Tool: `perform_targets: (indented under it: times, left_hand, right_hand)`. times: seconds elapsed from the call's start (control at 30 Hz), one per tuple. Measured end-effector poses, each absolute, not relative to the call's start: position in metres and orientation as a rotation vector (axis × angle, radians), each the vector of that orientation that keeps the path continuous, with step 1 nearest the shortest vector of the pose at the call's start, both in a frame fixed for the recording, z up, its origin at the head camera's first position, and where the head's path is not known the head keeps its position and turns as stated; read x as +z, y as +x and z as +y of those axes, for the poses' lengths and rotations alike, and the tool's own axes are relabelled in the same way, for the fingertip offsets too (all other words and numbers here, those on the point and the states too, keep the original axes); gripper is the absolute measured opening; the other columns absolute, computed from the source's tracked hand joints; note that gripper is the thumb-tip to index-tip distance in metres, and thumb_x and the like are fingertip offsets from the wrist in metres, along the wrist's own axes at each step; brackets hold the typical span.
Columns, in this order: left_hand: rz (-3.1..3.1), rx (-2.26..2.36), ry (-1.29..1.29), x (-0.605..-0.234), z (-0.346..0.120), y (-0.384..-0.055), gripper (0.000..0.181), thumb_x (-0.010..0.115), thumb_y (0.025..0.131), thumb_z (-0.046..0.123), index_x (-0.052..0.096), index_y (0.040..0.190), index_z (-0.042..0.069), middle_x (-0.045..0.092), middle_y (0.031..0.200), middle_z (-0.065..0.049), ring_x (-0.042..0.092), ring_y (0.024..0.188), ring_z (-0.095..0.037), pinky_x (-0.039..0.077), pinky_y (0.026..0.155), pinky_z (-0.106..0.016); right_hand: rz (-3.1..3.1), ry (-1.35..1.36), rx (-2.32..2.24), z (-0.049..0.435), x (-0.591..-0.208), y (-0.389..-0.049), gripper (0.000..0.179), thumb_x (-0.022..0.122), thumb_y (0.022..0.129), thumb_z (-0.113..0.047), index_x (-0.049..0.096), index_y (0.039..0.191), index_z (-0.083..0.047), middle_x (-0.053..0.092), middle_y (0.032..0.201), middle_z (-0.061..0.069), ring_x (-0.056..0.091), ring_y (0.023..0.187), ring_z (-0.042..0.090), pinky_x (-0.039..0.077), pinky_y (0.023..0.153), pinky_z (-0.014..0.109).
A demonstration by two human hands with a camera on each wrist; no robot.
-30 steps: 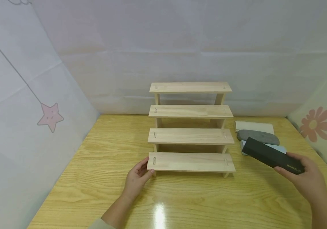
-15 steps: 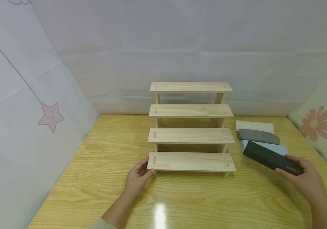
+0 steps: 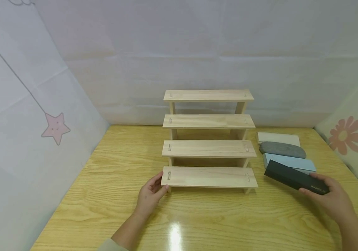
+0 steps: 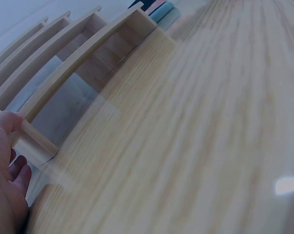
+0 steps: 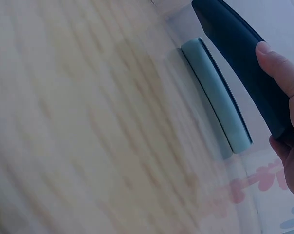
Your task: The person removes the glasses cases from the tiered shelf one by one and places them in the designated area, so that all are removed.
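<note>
A long black glasses case (image 3: 291, 177) with small lettering at one end is in my right hand (image 3: 332, 198). Thumb and fingers grip its right end, and it slants over the table, its far end overlapping a light blue glasses case (image 3: 288, 161) in the head view. In the right wrist view the black case (image 5: 239, 53) appears above the light blue one (image 5: 217, 95). My left hand (image 3: 150, 195) holds the front left corner of a four-tier wooden display stand (image 3: 210, 177). The left wrist view shows the thumb on the lowest board's end, other fingers curled beside its leg.
A grey glasses case (image 3: 282, 150) and a cream one (image 3: 278, 138) lie behind the light blue case, right of the stand. The wood-grain table (image 3: 119, 157) ends at a pale cloth backdrop (image 3: 141, 76) behind and at both sides.
My right hand has moved slightly left and toward me with the black glasses case, showing more of the light blue one. My left hand and the stand stay put.
</note>
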State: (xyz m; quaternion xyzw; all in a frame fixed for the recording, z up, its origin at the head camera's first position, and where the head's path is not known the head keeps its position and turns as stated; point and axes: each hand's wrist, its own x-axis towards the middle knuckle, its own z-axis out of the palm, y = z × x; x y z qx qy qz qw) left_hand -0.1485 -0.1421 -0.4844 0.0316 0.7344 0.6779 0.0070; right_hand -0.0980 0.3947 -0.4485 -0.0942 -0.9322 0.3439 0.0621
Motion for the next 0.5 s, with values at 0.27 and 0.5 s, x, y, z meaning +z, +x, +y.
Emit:
perform_targets:
  times: [0.27,0.5]
  left_hand:
    - [2.302,2.116,0.090,-0.485,-0.142,-0.149,0.058,0.071,0.090,0.010,0.048,0.142,0.001,0.050,0.144,-0.019,0.050,0.132,-0.035,0.051,0.098,-0.020]
    - [2.298,2.117,0.101,-0.486,-0.143,-0.149,0.058,0.071,0.090,0.011,0.048,0.142,0.001,0.049,0.145,-0.019,0.050,0.132,-0.035,0.052,0.098,-0.021]
  right_hand:
    - [-2.879,-0.270,1.037,0.397,-0.456,-0.099,0.081,0.073,0.088,-0.039,0.036,0.145,0.005,0.030,0.144,0.044,0.030,0.124,0.064,0.029,0.095,0.074]
    - [-2.890,-0.249,1.032,0.401,-0.463,-0.100,0.080,0.073,0.088,-0.038,0.038,0.144,0.006,0.032,0.142,0.044,0.033,0.122,0.062,0.031,0.092,0.071]
